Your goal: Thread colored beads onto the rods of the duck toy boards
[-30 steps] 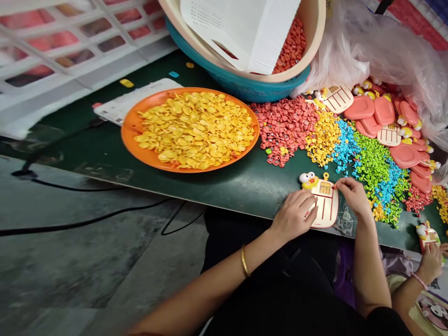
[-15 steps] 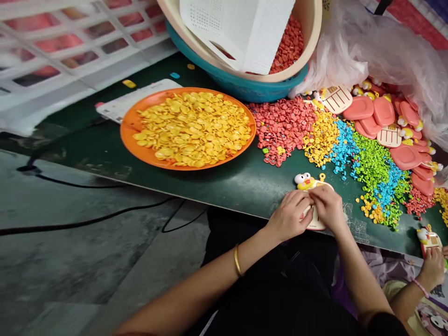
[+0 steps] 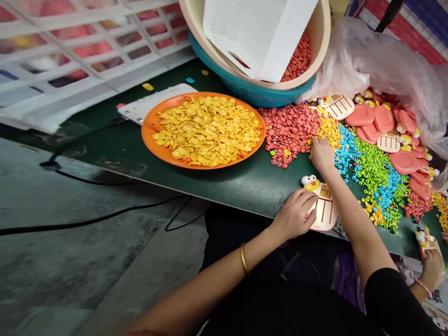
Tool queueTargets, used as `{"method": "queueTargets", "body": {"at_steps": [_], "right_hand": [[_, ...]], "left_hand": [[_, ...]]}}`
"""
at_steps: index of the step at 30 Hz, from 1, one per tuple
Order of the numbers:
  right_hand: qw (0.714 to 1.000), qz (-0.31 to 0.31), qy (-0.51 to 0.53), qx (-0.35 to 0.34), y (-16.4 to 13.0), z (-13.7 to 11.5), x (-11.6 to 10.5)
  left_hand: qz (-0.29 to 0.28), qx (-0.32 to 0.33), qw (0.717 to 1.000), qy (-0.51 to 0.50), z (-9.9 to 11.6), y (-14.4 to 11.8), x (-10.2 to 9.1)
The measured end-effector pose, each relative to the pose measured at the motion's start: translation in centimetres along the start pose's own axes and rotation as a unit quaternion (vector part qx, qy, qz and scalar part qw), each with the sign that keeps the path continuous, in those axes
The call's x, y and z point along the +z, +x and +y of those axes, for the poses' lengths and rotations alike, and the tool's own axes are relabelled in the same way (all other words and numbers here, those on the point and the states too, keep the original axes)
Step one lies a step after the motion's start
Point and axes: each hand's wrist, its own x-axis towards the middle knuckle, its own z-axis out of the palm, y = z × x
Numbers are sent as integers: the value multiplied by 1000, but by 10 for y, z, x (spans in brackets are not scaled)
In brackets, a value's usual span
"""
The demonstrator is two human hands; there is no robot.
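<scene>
Yellow beads [image 3: 327, 128] under right hand [image 3: 322, 154] with fingers curled down into them, left hand [image 3: 296, 212] pressing duck toy panel [image 3: 324, 207] at table edge, red beads [image 3: 289, 128], orange plate [image 3: 150, 135], stacked basins [image 3: 252, 91] behind.

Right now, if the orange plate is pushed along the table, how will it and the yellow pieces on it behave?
The orange plate looks shallow and rigid, so it would probably slide flat. The yellow pieces are loose and heaped, so some may spill over its low rim.
</scene>
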Motion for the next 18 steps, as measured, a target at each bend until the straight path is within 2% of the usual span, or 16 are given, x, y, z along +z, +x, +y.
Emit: {"method": "queueTargets", "body": {"at_steps": [3,7,9,11,13,15,18], "right_hand": [[994,40,102,2,-22,9,-17],[981,71,173,47,-98,36,-40],[961,31,250,115,-138,47,-39],[951,38,274,141,-165,52,-27],[951,89,266,132,-175,51,-14],[948,135,265,113,-172,48,-3],[944,140,286,90,-160,45,2]], "left_hand": [[10,-25,1000,5,1,-1,1],[18,-44,999,3,2,1,-1],[12,-44,999,6,2,2,-1],[6,-51,999,16,3,3,0],[2,-62,998,28,3,4,0],[-1,-68,997,32,2,5,1],[8,-65,998,13,-2,6,1]]}}
